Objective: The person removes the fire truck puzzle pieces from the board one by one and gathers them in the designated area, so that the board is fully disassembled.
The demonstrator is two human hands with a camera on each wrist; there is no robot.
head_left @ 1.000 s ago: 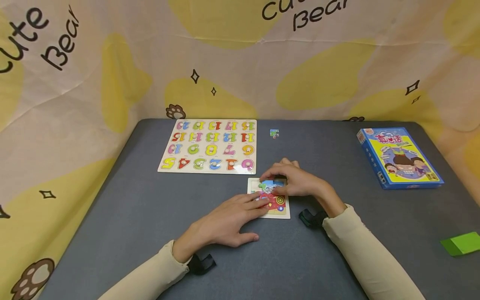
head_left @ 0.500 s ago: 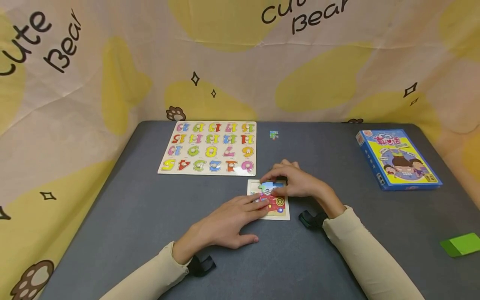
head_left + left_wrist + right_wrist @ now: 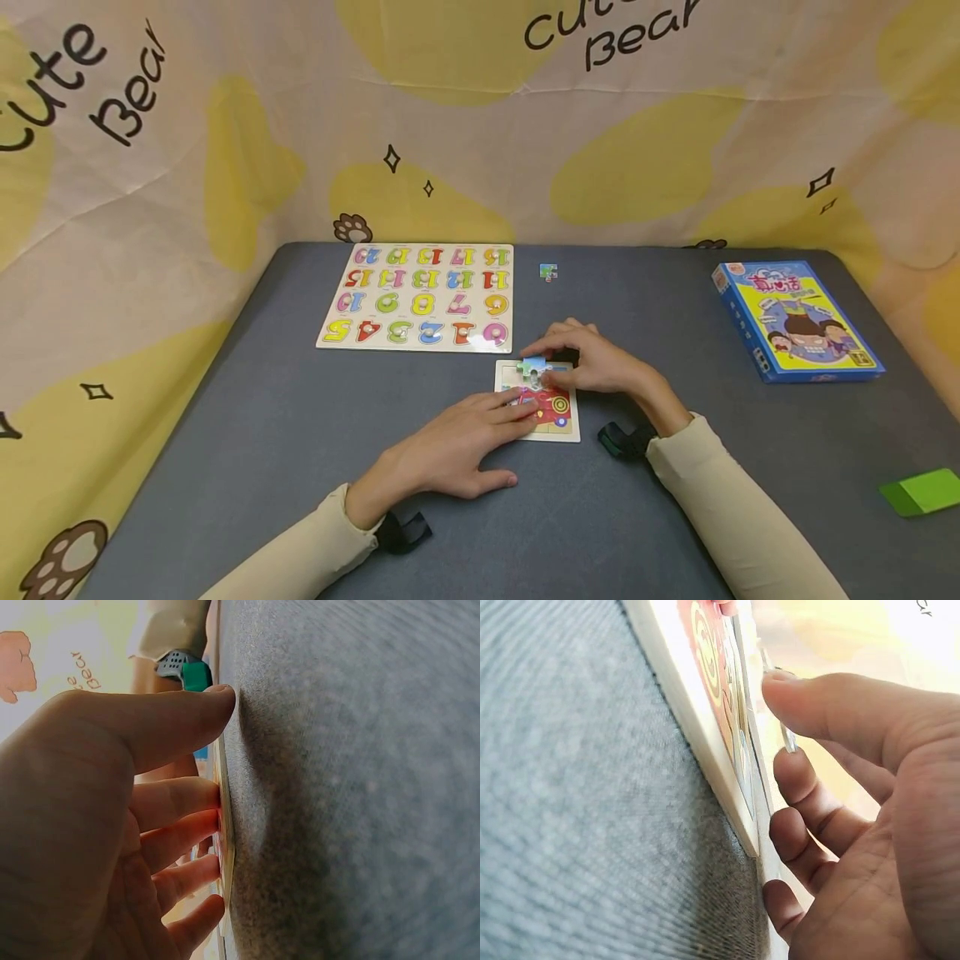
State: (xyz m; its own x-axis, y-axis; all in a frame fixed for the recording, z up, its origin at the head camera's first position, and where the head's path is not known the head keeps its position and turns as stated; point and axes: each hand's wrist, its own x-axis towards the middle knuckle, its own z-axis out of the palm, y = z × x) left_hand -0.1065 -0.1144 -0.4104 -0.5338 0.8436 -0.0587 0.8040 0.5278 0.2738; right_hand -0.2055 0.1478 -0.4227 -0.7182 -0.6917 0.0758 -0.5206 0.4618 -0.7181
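Observation:
A small wooden jigsaw puzzle with a red vehicle picture lies in its pale tray [image 3: 574,431] near the middle of the table. My left hand [image 3: 461,446] reaches in from the left, its fairly straight fingers resting on the picture while the thumb stays off to the near side. Over the puzzle's far edge, my right hand [image 3: 596,358] pinches a blue and green puzzle piece [image 3: 533,367] between thumb and fingers. Seen from the right wrist, that piece [image 3: 789,738] stands edge-on between thumb and fingertip, apart from the tray's rim [image 3: 714,772].
One loose puzzle piece [image 3: 548,272] lies farther back. A number board [image 3: 415,335] with colourful digits sits at the back left. To the right are a blue and yellow box [image 3: 798,321] and a green block [image 3: 921,492]. A patterned cloth [image 3: 480,125] hangs behind the table.
The pinched piece has tilted and come up slightly over the puzzle's far part. My left hand stays in place on the picture, and the head view has shifted a little.

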